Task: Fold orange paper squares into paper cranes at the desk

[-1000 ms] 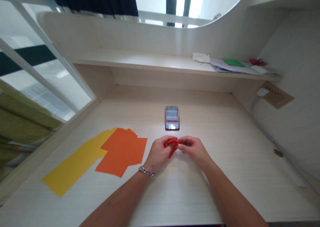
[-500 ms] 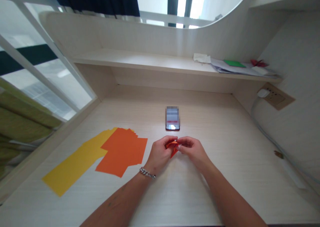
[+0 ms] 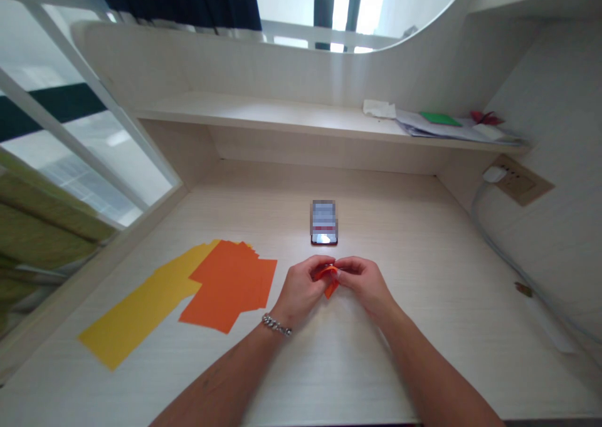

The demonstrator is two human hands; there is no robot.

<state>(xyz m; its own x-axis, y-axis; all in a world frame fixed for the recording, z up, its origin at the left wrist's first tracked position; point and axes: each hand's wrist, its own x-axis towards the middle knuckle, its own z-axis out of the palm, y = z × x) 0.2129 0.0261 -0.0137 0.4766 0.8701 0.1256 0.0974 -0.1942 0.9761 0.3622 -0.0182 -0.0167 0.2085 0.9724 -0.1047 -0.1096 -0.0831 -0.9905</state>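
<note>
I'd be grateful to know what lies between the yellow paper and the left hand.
In the head view, orange sheets lie between them, overlapping the yellow paper; the left hand holds a small orange piece.

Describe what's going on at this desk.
The left hand and right hand hold a small folded orange piece between their fingers, just above the desk. Orange sheets overlap yellow sheets to the left. A phone lies just beyond the hands.
</note>
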